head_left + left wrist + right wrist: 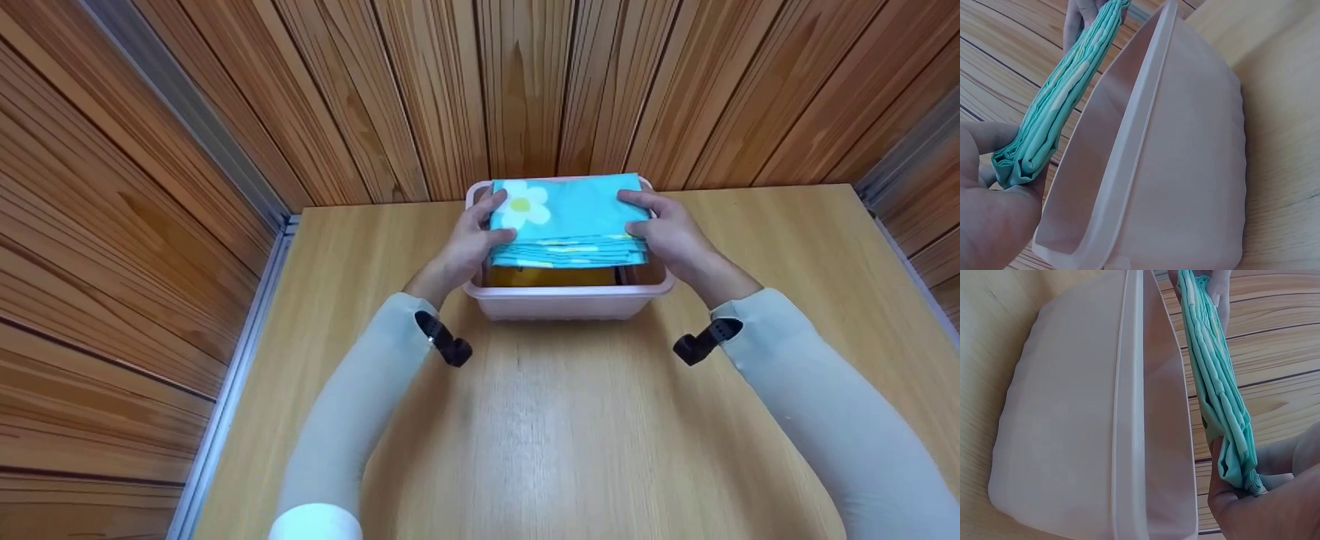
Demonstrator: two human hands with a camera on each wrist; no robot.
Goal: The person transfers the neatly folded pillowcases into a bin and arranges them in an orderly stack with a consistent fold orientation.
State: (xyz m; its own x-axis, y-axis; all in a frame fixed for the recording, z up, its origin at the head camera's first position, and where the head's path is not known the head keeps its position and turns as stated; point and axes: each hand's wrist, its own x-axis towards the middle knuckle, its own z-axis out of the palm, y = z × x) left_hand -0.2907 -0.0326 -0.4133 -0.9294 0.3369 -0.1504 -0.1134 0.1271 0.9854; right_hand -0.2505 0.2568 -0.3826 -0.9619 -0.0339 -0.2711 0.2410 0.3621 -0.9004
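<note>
A turquoise folded cloth (570, 214) with a white daisy print is held level over a pink plastic basin (559, 307). My left hand (472, 240) grips its left end, thumb on top and fingers beneath. At the opposite end my right hand (671, 229) grips it the same way. Both wrist views show the many-layered folded edge of the cloth (1061, 107) above the rim of the basin (1129, 405), apart from it. Under the cloth, something yellow-brown (551, 277) shows inside the basin; its kind is hidden.
The basin stands on a light wooden table (525, 420), near the back wall of wood planks (517, 90). Another plank wall (112, 247) rises at the left, with a grey metal rail (247, 322) along the table's left edge.
</note>
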